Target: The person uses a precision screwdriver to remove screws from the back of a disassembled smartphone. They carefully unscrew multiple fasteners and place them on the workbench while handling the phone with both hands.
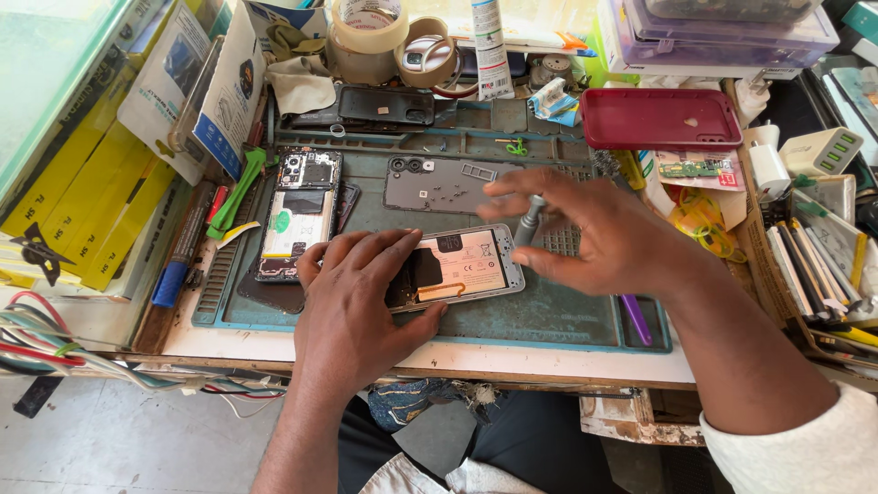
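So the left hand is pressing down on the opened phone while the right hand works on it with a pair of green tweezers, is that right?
Not quite. The head view shows the right hand holding a grey screwdriver, not green tweezers. The rest stands: the left hand presses on the opened phone.

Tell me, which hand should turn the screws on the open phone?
Probably the right hand: it holds the grey screwdriver at the open phone. The left hand lies flat on it, steadying.
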